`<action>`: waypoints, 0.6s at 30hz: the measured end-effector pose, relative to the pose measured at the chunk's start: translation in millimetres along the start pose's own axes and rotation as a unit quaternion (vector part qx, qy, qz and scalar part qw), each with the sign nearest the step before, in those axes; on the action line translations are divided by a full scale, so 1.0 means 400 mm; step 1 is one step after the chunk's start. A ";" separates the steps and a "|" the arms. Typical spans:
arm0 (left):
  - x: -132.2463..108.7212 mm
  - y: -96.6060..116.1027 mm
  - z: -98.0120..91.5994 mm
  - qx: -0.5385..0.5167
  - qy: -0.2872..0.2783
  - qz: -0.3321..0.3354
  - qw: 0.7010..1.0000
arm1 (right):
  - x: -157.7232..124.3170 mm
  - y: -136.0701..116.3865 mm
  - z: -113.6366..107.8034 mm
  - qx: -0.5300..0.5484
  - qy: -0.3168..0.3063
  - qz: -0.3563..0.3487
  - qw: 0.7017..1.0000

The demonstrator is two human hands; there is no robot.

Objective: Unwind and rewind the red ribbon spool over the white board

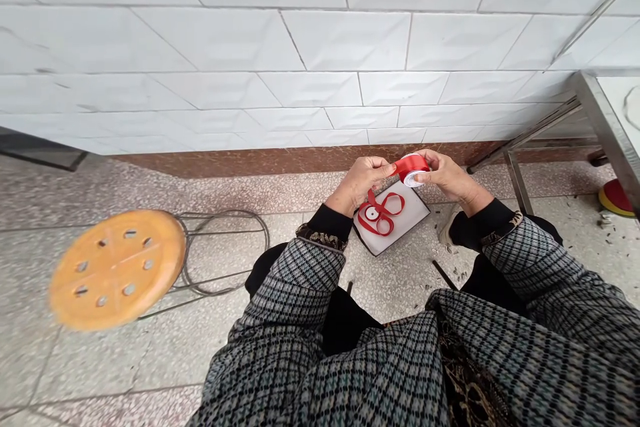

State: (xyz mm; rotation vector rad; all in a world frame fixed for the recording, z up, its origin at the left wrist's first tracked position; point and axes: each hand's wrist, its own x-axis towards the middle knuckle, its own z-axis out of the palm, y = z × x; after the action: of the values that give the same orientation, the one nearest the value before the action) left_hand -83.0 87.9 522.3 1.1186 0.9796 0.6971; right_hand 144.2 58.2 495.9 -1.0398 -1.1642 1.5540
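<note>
A person's right hand (445, 175) grips a roll (416, 163) of red ribbon above a white board (411, 213); the left hand (366, 179) pinches its strip (401, 167). Likely light, the ribbon soft and slick, the roll seems best held by its rims.
</note>
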 end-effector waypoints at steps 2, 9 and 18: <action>0.003 -0.008 0.001 -0.022 -0.009 -0.010 1.000 | 0.002 0.005 -0.002 0.010 -0.002 -0.004 1.000; 0.007 -0.029 -0.005 -0.079 -0.023 -0.020 0.996 | 0.007 0.008 -0.014 -0.003 0.008 -0.036 0.999; 0.003 -0.065 0.038 -0.185 0.003 0.006 0.983 | 0.015 0.017 0.013 0.100 -0.001 -0.036 0.994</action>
State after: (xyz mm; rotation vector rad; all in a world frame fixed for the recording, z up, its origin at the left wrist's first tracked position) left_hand -69.2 74.5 499.1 0.7959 0.8078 0.8531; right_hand 136.7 61.7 489.6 -0.8556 -1.0116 1.5790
